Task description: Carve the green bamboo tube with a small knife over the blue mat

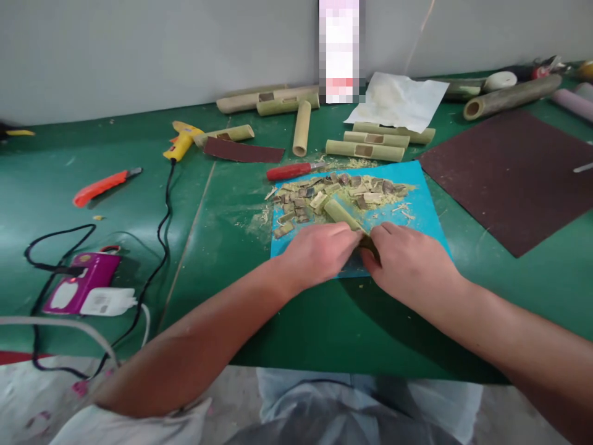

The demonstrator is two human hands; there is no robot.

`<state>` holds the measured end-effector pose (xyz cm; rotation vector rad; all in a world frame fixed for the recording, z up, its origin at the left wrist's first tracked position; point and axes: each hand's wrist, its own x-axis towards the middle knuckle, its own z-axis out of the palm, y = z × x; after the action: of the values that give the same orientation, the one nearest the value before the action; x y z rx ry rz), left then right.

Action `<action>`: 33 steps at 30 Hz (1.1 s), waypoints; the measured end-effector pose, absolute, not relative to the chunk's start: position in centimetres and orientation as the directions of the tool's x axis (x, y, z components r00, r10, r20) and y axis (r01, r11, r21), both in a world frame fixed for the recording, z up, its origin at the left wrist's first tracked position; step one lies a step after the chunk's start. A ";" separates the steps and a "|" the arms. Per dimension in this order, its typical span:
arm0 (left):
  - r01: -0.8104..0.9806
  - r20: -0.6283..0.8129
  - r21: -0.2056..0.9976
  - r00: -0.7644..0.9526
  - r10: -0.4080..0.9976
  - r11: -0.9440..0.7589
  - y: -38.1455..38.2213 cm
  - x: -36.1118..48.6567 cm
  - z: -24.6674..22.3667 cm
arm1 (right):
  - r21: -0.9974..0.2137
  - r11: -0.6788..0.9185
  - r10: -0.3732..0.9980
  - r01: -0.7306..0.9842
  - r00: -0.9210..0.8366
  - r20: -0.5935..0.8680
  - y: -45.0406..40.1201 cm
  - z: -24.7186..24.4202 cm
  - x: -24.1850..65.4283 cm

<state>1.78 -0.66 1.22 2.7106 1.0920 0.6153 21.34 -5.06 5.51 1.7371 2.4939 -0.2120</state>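
Observation:
Both my hands close around a pale green bamboo tube over a blue sheet. My left hand has its fingers wrapped at the near part of the tube. Close beside it, my right hand grips the near end, thumb below. A dark brown patch shows between the hands; whether it is sandpaper or the tube's shaded side, I cannot tell. The tube's far end points up and left toward a pile of cut bamboo chips and shavings on the sheet.
A red-handled tool lies behind the chips. Notched bamboo tubes lie farther back. Brown sandpaper covers the right side. Leftward are an orange utility knife, a yellow glue gun with a black cord, and a purple power strip.

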 end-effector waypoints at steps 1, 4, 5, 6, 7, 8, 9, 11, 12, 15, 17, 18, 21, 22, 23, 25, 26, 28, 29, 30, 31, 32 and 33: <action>0.635 0.319 0.300 0.637 0.702 -0.712 -0.6 1.8 1.2 | -0.058 0.336 0.927 0.940 -0.341 -0.155 -5.1 5.5 21.3; 0.720 0.395 0.300 0.504 0.768 -0.627 -0.3 1.6 1.1 | -0.050 0.319 0.936 0.947 -0.322 -0.144 -5.0 5.4 21.3; 0.724 0.400 0.289 0.503 0.766 -0.626 -0.3 1.6 1.1 | -0.050 0.322 0.935 0.945 -0.326 -0.142 -5.1 5.4 21.3; 0.706 0.383 0.277 0.541 0.748 -0.652 -0.3 1.7 1.1 | -0.054 0.330 0.932 0.942 -0.335 -0.142 -5.1 5.4 21.3; 0.671 0.357 0.269 0.597 0.719 -0.691 -0.4 1.7 1.1 | -0.058 0.338 0.928 0.939 -0.343 -0.145 -5.0 5.4 21.3; 0.639 0.334 0.269 0.640 0.692 -0.721 -0.4 1.7 1.1 | -0.062 0.342 0.926 0.938 -0.348 -0.149 -5.0 5.3 21.4; 0.627 0.327 0.274 0.653 0.683 -0.730 -0.5 1.7 1.1 | -0.064 0.343 0.925 0.937 -0.349 -0.151 -5.0 5.4 21.4; 0.670 0.366 0.289 0.582 0.726 -0.683 -0.4 1.7 1.1 | -0.063 0.329 0.931 0.942 -0.335 -0.144 -5.1 5.4 21.4; 0.699 0.396 0.293 0.533 0.748 -0.653 -0.4 1.6 1.0 | -0.061 0.322 0.935 0.945 -0.327 -0.139 -5.1 5.4 21.4; 0.683 0.380 0.286 0.563 0.734 -0.672 -0.5 1.8 0.9 | -0.057 0.329 0.932 0.943 -0.334 -0.138 -5.1 5.5 21.3; 0.625 0.319 0.293 0.650 0.690 -0.724 -0.6 1.9 0.9 | -0.053 0.340 0.927 0.939 -0.344 -0.147 -5.2 5.5 21.2; 0.626 0.314 0.301 0.648 0.694 -0.720 -0.6 1.9 0.9 | -0.048 0.337 0.928 0.940 -0.340 -0.149 -5.2 5.6 21.2; 0.712 0.388 0.308 0.512 0.767 -0.631 -0.3 1.7 0.9 | -0.036 0.318 0.936 0.947 -0.320 -0.146 -5.2 5.6 21.2; 0.725 0.400 0.299 0.496 0.771 -0.621 -0.3 1.7 0.9 | -0.034 0.320 0.935 0.947 -0.321 -0.147 -5.2 5.6 21.2; 0.718 0.391 0.285 0.517 0.761 -0.635 -0.4 1.7 1.0 | -0.034 0.327 0.933 0.944 -0.329 -0.148 -5.2 5.6 21.2; 0.652 0.331 0.263 0.632 0.701 -0.712 -0.7 1.7 1.0 | -0.034 0.348 0.925 0.937 -0.349 -0.153 -5.1 5.6 21.2; 0.627 0.314 0.259 0.664 0.678 -0.734 -0.8 1.8 1.0 | -0.031 0.354 0.922 0.935 -0.354 -0.153 -5.1 5.6 21.2; 0.652 0.342 0.256 0.629 0.698 -0.713 -0.8 1.8 1.0 | -0.019 0.351 0.926 0.936 -0.350 -0.145 -5.1 5.6 21.2; 0.688 0.377 0.252 0.578 0.724 -0.681 -0.7 1.7 1.0 | -0.012 0.346 0.929 0.938 -0.344 -0.137 -5.1 5.6 21.2; 0.716 0.409 0.244 0.536 0.739 -0.654 -0.6 1.7 0.9 | -0.008 0.344 0.931 0.939 -0.342 -0.130 -5.1 5.6 21.2; 0.727 0.419 0.234 0.523 0.742 -0.645 -0.5 1.6 0.9 | -0.008 0.346 0.930 0.938 -0.345 -0.128 -5.1 5.6 21.1; 0.717 0.406 0.222 0.549 0.731 -0.661 -0.5 1.6 0.8 | -0.010 0.353 0.928 0.936 -0.351 -0.128 -5.1 5.6 21.1; 0.686 0.374 0.215 0.600 0.708 -0.695 -0.5 1.6 0.8 | -0.013 0.360 0.924 0.933 -0.358 -0.132 -5.1 5.6 21.1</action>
<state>1.63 -0.52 0.77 2.7658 1.2061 0.6794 21.15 -5.11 5.58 1.7174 2.5049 -0.1309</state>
